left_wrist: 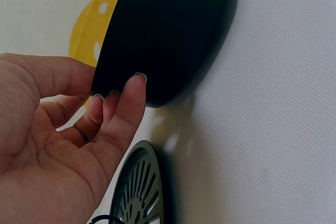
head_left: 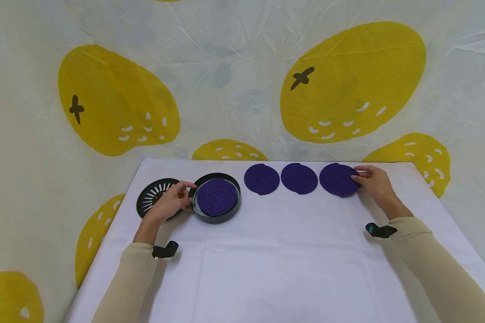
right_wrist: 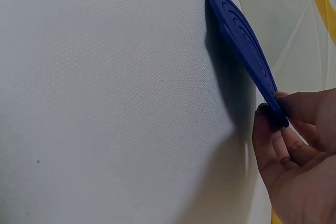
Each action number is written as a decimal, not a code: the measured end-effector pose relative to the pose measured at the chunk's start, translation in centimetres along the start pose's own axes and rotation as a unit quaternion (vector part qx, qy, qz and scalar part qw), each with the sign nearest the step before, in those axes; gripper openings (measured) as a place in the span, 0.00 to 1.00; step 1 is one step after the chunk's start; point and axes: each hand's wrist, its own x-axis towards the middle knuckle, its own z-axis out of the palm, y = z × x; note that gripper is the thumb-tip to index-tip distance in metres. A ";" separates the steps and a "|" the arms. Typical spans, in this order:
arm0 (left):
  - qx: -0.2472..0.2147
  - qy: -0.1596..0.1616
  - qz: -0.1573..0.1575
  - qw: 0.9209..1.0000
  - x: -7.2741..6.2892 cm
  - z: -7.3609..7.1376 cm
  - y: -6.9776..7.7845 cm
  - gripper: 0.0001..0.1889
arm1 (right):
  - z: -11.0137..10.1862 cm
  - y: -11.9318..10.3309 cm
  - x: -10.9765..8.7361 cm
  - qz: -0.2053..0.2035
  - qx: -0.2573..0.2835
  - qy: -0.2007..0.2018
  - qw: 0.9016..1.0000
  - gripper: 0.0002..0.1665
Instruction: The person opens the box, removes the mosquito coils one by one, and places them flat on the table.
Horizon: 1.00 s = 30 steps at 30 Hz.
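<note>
At the back left, my left hand [head_left: 170,201] grips the side wall of a round black tin [head_left: 217,220]. In the left wrist view, a finger presses the outside of the tin [left_wrist: 163,35] and the thumb is at its rim. A purple mosquito coil [head_left: 217,197] lies inside the tin. My right hand [head_left: 375,183] pinches the right edge of the rightmost purple coil [head_left: 338,179] between thumb and fingers. In the right wrist view this coil [right_wrist: 247,45] slants, its held edge raised off the cloth. A slotted black lid [head_left: 146,197] lies partly behind my left hand.
Two more purple coils, the left one [head_left: 262,179] and the middle one [head_left: 299,178], lie flat between the tin and the held coil. A white cloth [head_left: 275,269] covers the table. Behind its far edge hangs a pale curtain [head_left: 226,89] with yellow fruit shapes.
</note>
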 end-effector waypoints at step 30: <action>0.003 -0.003 -0.003 1.000 0.0 -0.1 0.1 0.25 | -0.3 -0.1 -0.3 0.012 -0.048 -0.022 0.999 0.27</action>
